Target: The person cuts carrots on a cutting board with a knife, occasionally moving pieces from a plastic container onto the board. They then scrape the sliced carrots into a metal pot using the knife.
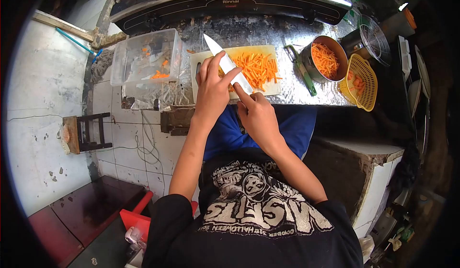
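My right hand [259, 117] is closed around the handle end of a kitchen knife [215, 45], its index finger stretched along the blade. The blade slants up and left over a pale cutting board [274, 88]. On the blade's left side, my left hand [213, 82] has its fingers bent down and pressed together, with the thumb against the blade. What lies under those fingers is mostly hidden. A heap of carrot strips [258, 69] covers the board to the right of the knife.
Left of the board stands a clear plastic container [122, 71] with carrot bits. To the right are a green-handled tool [306, 78], a pot [341, 57] of carrot strips and a yellow basket [370, 83] of carrot pieces. Behind runs a gas stove [230, 9].
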A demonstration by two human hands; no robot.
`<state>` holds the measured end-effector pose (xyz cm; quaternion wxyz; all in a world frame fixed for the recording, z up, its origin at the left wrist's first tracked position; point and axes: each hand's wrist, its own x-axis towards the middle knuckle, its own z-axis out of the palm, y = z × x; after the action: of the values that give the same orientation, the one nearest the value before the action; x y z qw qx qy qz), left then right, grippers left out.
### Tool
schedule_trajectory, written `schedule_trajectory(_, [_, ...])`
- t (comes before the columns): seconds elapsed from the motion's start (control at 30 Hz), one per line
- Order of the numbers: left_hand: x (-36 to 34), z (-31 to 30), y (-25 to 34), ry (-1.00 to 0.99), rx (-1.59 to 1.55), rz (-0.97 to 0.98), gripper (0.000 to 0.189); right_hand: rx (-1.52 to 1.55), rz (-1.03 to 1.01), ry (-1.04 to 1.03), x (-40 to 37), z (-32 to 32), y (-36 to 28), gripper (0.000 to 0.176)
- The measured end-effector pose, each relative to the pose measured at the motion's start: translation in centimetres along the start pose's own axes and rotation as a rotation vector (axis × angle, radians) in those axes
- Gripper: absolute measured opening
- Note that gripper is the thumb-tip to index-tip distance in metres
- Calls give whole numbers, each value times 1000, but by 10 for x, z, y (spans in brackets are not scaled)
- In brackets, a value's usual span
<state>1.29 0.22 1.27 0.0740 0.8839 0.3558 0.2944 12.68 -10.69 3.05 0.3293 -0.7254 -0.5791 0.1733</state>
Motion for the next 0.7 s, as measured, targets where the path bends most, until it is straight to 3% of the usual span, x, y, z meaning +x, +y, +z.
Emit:
schedule_trajectory(0.17, [3,6,1,-46,-6,-19,43,-57,16,-23,-1,-1,3,52])
schedule_trajectory(0.37, [6,9,-9,57,-44,-109,44,-63,14,-16,-2,-1,7,53])
schedule_trajectory(0.43, [7,7,-9,8,-16,-146,53,-69,9,-21,-3,-1,7,53])
schedule_trajectory(0.53, [9,7,-8,-46,6,-100,44,-73,5,-23,-5,-1,5,53])
schedule_trajectory(0.7, [9,8,-9,-4,-47,-119,47,-62,21,-28,-7,-2,7,54])
